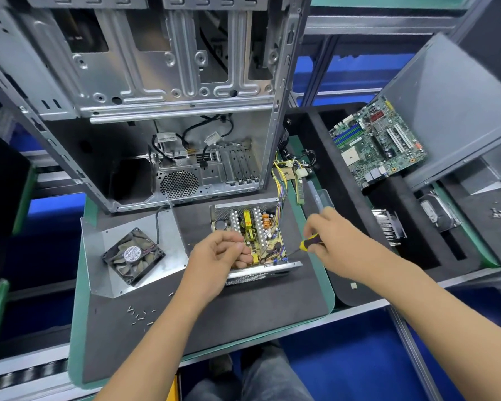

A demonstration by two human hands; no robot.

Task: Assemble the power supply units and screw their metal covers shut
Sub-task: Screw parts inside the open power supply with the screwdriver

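Note:
An open power supply unit (253, 227) sits on the black mat, its circuit board with heatsinks and coils exposed. Its metal cover (168, 250), with a black fan (133, 256) fixed on it, lies flat to the left, joined by a cable. My left hand (220, 253) rests curled on the unit's front left corner; whether it pinches anything I cannot tell. My right hand (330, 238) grips a yellow-and-black screwdriver (307, 243) whose tip points into the board's front right corner. Several loose screws (138, 314) lie on the mat at front left.
An empty computer case (156, 96) stands behind the unit. A wire bundle (281, 180) and a memory stick (300, 189) lie at its right. A motherboard (376, 143) leans in the foam tray (344, 175) at right, with a heatsink (388, 227) and a drive (434, 212) nearby.

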